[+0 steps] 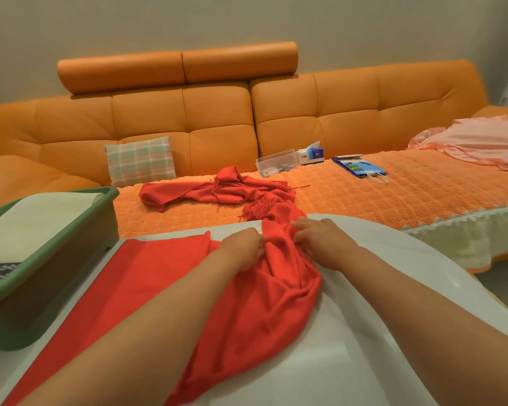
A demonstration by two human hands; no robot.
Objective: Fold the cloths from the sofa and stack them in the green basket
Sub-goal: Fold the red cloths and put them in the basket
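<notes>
Fingers of left hand (242, 249) and right hand (320, 240) pinch bunched red cloth (255, 303) at frame centre, trailing onto sofa (364, 183); spreading underway; next: pull flat, then green basket (56, 259), left.

Bunched red fringed cloth (261, 303) trails off sofa (364, 112) onto table (364, 332); green basket (71, 276) at left w/ cream cloth (27, 227) inside.

2 forearms forward, left hand (242, 249) and right hand (323, 244) close together, both curled on red cloth (261, 306).
</notes>
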